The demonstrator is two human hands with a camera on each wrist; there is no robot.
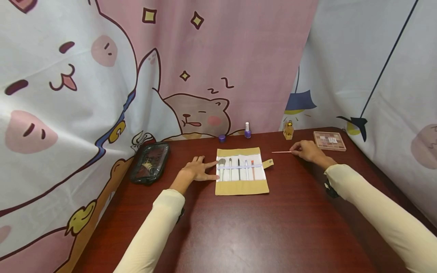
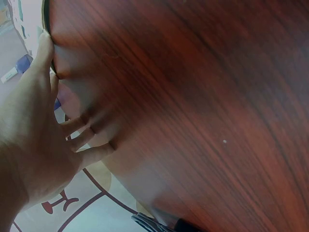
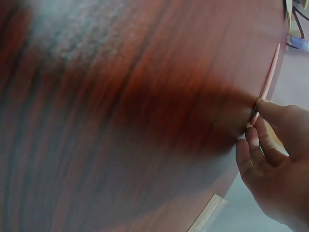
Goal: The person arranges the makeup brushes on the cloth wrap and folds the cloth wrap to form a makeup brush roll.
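A tan and white makeup brush roll lies unrolled at mid-table, with several brushes tucked under its lilac band. My left hand is at its left edge, thumb and forefinger spread and touching that edge; the other fingers rest on the table, as the left wrist view also shows. Right of the roll, my right hand pinches a slim pink makeup brush low over the tabletop. In the right wrist view the brush's tapered handle points away from the fingers; its other end is hidden by them.
A black-edged clear pouch lies at the left. Along the back stand a small purple jar, a purple nail polish bottle and a yellow perfume bottle. An eyeshadow palette lies beyond my right hand. Printed curtains hang behind.
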